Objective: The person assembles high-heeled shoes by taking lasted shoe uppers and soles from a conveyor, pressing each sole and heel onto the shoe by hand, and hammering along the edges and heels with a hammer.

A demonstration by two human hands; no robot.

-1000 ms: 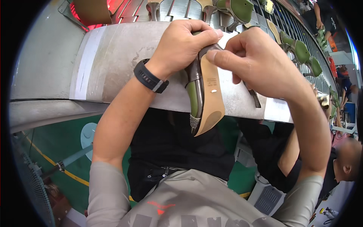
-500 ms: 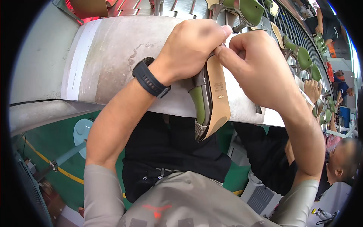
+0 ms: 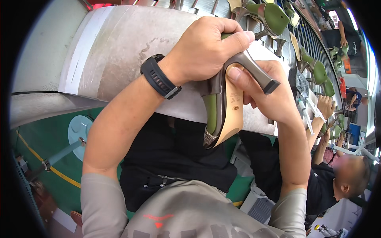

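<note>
Shoe [image 3: 220, 103] with green upper [image 3: 211, 115], tan sole [image 3: 232, 113], glittery toe [image 3: 209, 137], metallic heel [image 3: 257, 72]

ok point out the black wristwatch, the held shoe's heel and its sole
Black wristwatch [image 3: 157, 79], head view: on its band.
Shoe's heel [image 3: 256, 71], head view: middle of the shaft.
Shoe's sole [image 3: 232, 115], head view: bare tan surface, toward the toe.

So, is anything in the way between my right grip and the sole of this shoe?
Nothing visible: the thumb of your right grip appears to rest on the tan sole. The heel crosses in front of that hand in this view, without blocking the thumb.
</note>
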